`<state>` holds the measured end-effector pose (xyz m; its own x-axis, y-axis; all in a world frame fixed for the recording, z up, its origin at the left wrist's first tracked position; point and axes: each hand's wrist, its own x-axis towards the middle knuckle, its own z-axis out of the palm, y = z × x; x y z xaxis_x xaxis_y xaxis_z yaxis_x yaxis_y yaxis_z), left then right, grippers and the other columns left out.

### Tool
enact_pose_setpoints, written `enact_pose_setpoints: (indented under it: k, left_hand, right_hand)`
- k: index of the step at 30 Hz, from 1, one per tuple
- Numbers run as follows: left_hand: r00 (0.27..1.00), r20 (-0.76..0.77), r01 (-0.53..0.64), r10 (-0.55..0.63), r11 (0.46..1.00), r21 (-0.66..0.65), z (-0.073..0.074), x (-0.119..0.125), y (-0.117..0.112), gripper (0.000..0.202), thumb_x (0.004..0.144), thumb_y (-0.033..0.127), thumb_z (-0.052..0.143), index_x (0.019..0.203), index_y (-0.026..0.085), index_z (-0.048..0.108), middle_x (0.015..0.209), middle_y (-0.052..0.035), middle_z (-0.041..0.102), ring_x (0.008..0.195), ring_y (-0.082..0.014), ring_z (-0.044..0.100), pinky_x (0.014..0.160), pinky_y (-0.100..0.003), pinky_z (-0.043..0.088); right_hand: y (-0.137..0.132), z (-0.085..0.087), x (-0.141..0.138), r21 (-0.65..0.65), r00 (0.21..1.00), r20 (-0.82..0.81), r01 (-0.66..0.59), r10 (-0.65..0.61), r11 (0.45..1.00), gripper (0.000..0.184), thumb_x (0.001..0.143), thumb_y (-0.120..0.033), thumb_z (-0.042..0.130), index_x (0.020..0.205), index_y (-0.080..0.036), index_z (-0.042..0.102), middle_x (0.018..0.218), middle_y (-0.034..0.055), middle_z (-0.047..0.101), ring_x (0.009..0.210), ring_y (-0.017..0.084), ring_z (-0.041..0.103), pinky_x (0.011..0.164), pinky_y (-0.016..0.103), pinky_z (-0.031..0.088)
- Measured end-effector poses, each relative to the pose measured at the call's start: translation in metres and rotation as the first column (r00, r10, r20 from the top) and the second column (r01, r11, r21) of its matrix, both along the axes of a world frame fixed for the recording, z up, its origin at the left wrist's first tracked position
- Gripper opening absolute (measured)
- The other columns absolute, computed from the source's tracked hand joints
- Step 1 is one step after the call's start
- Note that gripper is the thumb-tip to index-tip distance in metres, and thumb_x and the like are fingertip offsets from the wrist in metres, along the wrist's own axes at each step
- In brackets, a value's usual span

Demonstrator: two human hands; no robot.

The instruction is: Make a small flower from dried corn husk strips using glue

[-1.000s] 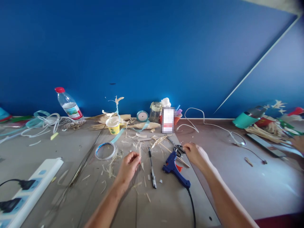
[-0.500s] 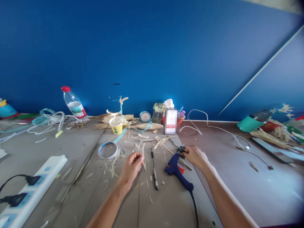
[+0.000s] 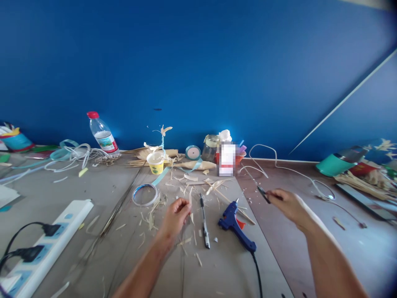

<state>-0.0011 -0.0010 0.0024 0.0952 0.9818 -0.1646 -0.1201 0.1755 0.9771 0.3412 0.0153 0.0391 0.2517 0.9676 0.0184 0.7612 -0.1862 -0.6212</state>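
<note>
My left hand [image 3: 177,213] is pinched closed on a thin, pale strip of dried husk [image 3: 190,198], which stands up from the fingertips. To the right, my right hand [image 3: 287,203] grips dark-handled scissors [image 3: 263,193], seen nearly edge-on with the slim blades pointing to the back left. Between the hands lie a black pen [image 3: 204,221] and a blue hot glue gun [image 3: 237,227] with an orange trigger. Husk scraps [image 3: 151,219] are strewn around my left hand. Behind it are a roll of tape [image 3: 144,195] and a yellow paper cup [image 3: 155,165] with a wrapped stem flower.
On the left are a white power strip [image 3: 52,244] with plugs and a tilted water bottle [image 3: 104,136]. A glass jar [image 3: 211,148] and a ribbon spool [image 3: 192,152] stand near the blue wall. A white cable [image 3: 291,169] and a green container [image 3: 335,162] are to the right.
My right hand has moved right, away from the glue gun, carrying the scissors off the husk scraps. My left hand keeps its pinch on the strip. The view has shifted slightly.
</note>
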Motion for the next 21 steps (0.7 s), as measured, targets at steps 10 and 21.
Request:
enact_pose_setpoints:
  k: [10, 21]
  left_hand:
    - [0.885, 0.455, 0.073, -0.104, 0.994, 0.085, 0.015, -0.01, -0.009, 0.016, 0.076, 0.028, 0.06, 0.07, 0.016, 0.052, 0.095, -0.0021, 0.06, 0.047, -0.0021, 0.033, 0.057, -0.023, 0.034]
    - [0.872, 0.489, -0.002, -0.019, 0.999, 0.042, 0.011, -0.011, -0.004, 0.017, 0.074, 0.026, 0.063, 0.067, 0.015, 0.052, 0.08, -0.0009, 0.059, 0.049, -0.0033, 0.038, 0.052, -0.02, 0.033]
  right_hand:
    - [-0.035, 0.027, -0.154, 0.041, 0.359, -0.907, -0.443, 0.219, 0.895, 0.022, 0.06, -0.031, 0.071, 0.074, -0.015, 0.066, 0.077, 0.0029, 0.056, 0.066, 0.012, 0.047, 0.061, 0.024, 0.036]
    - [-0.035, -0.018, -0.215, -0.09, 0.563, -0.816, -0.354, 0.135, 0.931, 0.033, 0.061, -0.016, 0.059, 0.094, -0.016, 0.054, 0.07, -0.004, 0.052, 0.055, 0.007, 0.045, 0.05, 0.019, 0.033]
